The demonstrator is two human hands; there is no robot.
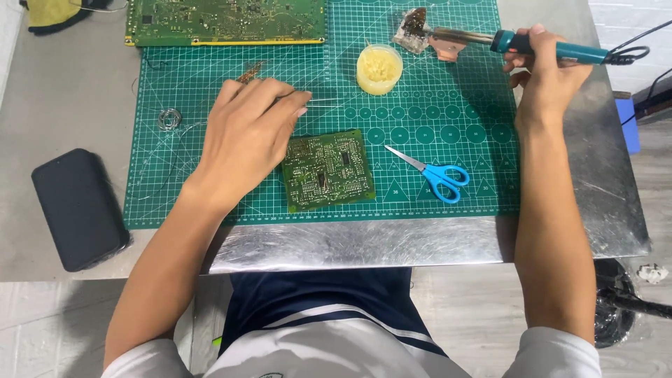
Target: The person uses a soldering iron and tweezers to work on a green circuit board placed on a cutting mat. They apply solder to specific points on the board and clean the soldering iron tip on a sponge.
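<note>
A teal-handled soldering iron (532,43) is gripped in the right hand (549,77), whose fingers are clamped around the handle; the iron is held level above the far edge of the green cutting mat (448,119), its tip resting at a crumpled cleaning pad (413,31) beside a small copper-coloured stand (448,47). A thin pair of tweezers (323,103) is pinched in the left hand (248,133), the fingers drawn together on it, with the points directed to the right just above the mat. A small green circuit board (327,170) is laid flat on the mat, just below and to the right of the left hand, untouched by either hand. Blue-handled scissors (434,175) are seen to its right, and a round tub of yellowish paste (379,68) beyond it. A coil of solder wire (169,118) and a dark phone (78,208) are placed on the metal table (364,245) at the left.
</note>
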